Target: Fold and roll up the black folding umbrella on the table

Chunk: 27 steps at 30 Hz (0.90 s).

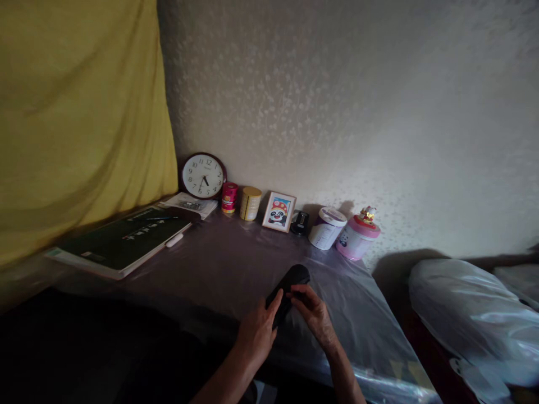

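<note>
A long, dark black case point(297, 274) with a rounded end slants over the near part of the table; it looks like a glasses or pencil case, but its exact kind does not show. My left hand point(257, 331) is wrapped round its lower left part, thumb along the upper side. From the right, my right hand point(314, 314) is closed in a pinch at the case's right edge. Whatever small part lies between those fingertips is too dark to make out.
Plastic sheeting covers the table point(202, 264). Along the wall stand a clock point(204, 175), a red can point(229, 198), a yellow can point(250, 204), a panda picture frame point(279, 212), a white tub point(327, 229) and a pink jar point(357, 238). A dark green board point(122, 238) lies left.
</note>
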Each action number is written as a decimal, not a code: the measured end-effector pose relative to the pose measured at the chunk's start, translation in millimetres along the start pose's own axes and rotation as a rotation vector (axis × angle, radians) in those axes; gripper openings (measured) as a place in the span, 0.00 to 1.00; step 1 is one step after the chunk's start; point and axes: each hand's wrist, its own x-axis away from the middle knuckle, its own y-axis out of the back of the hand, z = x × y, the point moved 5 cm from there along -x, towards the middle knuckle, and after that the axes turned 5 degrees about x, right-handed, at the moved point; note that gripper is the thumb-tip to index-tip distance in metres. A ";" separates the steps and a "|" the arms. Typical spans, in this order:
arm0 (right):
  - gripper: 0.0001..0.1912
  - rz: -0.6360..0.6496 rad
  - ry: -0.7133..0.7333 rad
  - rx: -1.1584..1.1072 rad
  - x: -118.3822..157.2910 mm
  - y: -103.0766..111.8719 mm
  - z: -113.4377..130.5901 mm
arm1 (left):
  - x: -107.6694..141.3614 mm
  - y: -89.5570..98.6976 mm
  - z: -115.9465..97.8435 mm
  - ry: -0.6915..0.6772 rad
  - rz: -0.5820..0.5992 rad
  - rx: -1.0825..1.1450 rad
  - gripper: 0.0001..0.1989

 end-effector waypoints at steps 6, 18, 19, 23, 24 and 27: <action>0.09 0.022 0.029 0.119 2.3 10.2 3.3 | -1.3 -6.7 3.8 -0.007 0.003 0.000 0.40; 0.07 0.287 0.190 0.316 8.6 5.2 35.7 | -1.3 -4.1 3.7 0.004 -0.017 -0.002 0.38; 0.07 0.295 0.181 0.301 7.0 2.9 38.4 | -0.9 -3.1 2.7 0.011 -0.004 -0.006 0.37; 0.09 0.302 0.108 0.200 -3.5 -3.6 39.6 | 1.1 0.2 -1.7 0.041 0.034 -0.038 0.36; 0.10 0.308 0.085 0.176 -6.5 -5.4 37.8 | 1.5 0.6 -2.5 0.043 0.033 -0.046 0.36; 0.12 0.299 0.021 0.160 -16.1 -9.8 30.3 | 2.2 0.3 -4.0 0.033 0.031 -0.070 0.37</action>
